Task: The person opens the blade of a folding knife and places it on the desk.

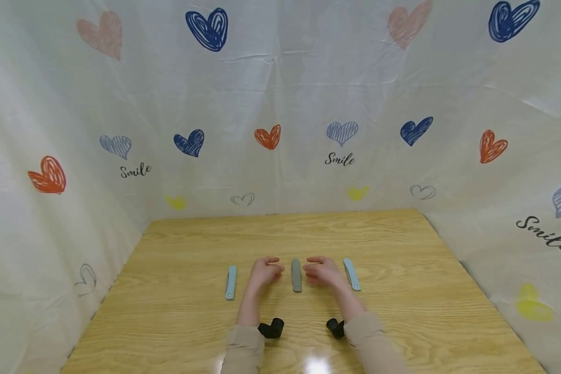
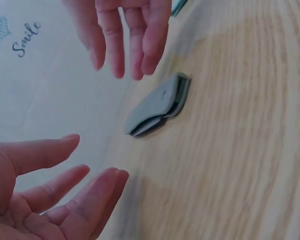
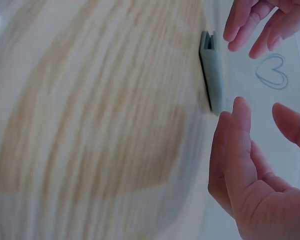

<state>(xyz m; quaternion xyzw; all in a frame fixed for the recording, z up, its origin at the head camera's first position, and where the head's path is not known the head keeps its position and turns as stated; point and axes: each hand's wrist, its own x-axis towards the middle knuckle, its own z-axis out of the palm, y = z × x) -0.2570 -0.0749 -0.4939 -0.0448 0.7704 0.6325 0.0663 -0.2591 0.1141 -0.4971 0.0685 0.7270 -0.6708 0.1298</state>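
A grey-green folding knife (image 1: pixel 296 275), folded shut, lies on the wooden table between the two hands. In the left wrist view the knife (image 2: pixel 155 105) shows the long slot in its handle. My left hand (image 1: pixel 264 271) hovers to its left with fingers parted and relaxed, holding nothing. On the other side my right hand (image 1: pixel 322 271) has its fingers loosely bent towards the knife, also holding nothing. The right wrist view shows a gap between the thumb and fingers of the right hand (image 3: pixel 260 175).
One light blue folding knife (image 1: pixel 231 282) lies left of the left hand. Another light blue one (image 1: pixel 352 274) is just right of the right hand. A white curtain (image 1: pixel 280 176) printed with hearts borders the table (image 1: pixel 182 332). Black wrist cameras (image 1: pixel 272 328) sit at both sleeves.
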